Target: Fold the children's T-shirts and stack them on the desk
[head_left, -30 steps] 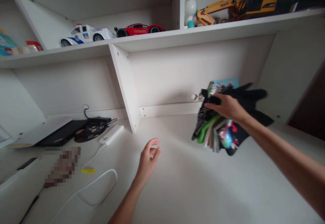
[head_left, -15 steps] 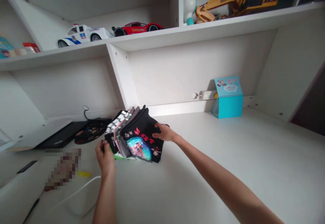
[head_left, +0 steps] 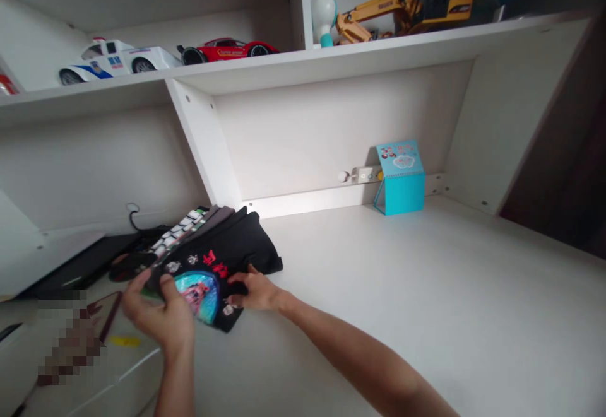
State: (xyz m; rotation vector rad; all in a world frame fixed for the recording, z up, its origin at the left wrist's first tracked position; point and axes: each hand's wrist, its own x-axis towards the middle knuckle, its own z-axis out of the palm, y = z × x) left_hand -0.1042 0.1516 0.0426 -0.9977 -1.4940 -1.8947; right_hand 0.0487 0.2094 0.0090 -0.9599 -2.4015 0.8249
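Note:
A stack of folded clothes [head_left: 222, 256] lies low over the white desk [head_left: 379, 291] at the left. The top piece is black with a round colourful print and red characters; grey, pink and black-and-white pieces fan out beneath it. My left hand [head_left: 158, 313] grips the stack's near left corner, thumb on top. My right hand [head_left: 253, 291] presses on the stack's near right edge, fingers curled onto the black cloth.
A turquoise box [head_left: 400, 177] stands at the back wall by a white socket [head_left: 362, 175]. A laptop [head_left: 52, 259] and cables lie at the left. On the shelf above are a white toy car [head_left: 113, 60], a red toy car [head_left: 225, 50] and a yellow excavator [head_left: 398, 10].
My right hand carried the stack from the back right, in front of the turquoise box, across to the left. My left hand took hold of it, and the stack has come down nearer the desk.

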